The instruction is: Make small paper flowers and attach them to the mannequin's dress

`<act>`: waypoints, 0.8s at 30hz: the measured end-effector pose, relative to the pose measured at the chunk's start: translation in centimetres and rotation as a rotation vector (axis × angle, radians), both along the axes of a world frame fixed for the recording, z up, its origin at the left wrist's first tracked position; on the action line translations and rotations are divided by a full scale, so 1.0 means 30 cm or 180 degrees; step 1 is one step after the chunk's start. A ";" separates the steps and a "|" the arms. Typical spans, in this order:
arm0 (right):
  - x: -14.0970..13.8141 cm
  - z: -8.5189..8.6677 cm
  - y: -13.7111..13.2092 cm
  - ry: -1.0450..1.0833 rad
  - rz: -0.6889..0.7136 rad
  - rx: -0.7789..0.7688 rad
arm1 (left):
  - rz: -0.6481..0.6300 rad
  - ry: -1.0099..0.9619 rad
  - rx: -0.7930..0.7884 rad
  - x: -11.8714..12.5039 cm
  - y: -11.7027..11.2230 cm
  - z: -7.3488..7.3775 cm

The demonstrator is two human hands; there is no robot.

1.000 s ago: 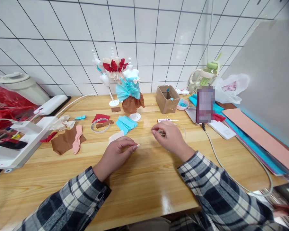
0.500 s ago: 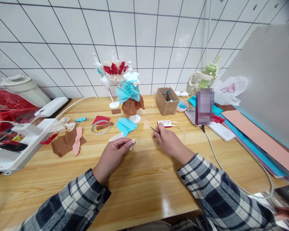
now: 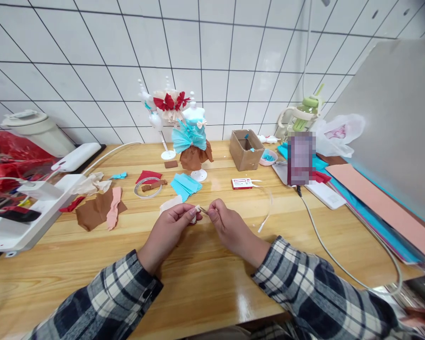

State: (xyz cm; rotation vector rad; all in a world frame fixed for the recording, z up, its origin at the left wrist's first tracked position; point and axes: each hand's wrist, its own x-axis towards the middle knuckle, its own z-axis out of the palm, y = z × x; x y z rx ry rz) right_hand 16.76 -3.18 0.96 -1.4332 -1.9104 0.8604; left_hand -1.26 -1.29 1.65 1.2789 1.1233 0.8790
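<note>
My left hand pinches a small gathered piece of cream crepe paper between thumb and fingertips. In my right hand is a slim pointed metal tool; its tip meets the cream piece, and its handle is hidden by my fingers. Just beyond my left hand lies a flat cream strip. Further back are folded turquoise crepe strips, near a small white dress form wearing a turquoise top, a pleated turquoise bow and a brown skirt.
A cardboard box, a pink dish and a small red-and-white box stand beyond my right hand. A phone trails a cable. Brown paper and a power strip lie left; coloured sheets lie right.
My right hand has moved left and nearer, bringing the pointed tool to the cream piece. My left hand has stayed almost in place, still pinching it.
</note>
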 end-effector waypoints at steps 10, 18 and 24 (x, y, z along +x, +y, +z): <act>-0.001 -0.006 0.000 0.0011 0.0095 -0.0060 | -0.0139 0.0639 0.0561 0.007 -0.005 0.007; 0.000 -0.014 0.007 0.0401 0.0019 -0.0264 | -0.0083 0.0548 0.0614 0.004 -0.009 0.011; 0.001 -0.020 0.010 0.0465 0.0083 -0.0263 | -0.0075 0.0609 0.0675 0.001 -0.010 0.016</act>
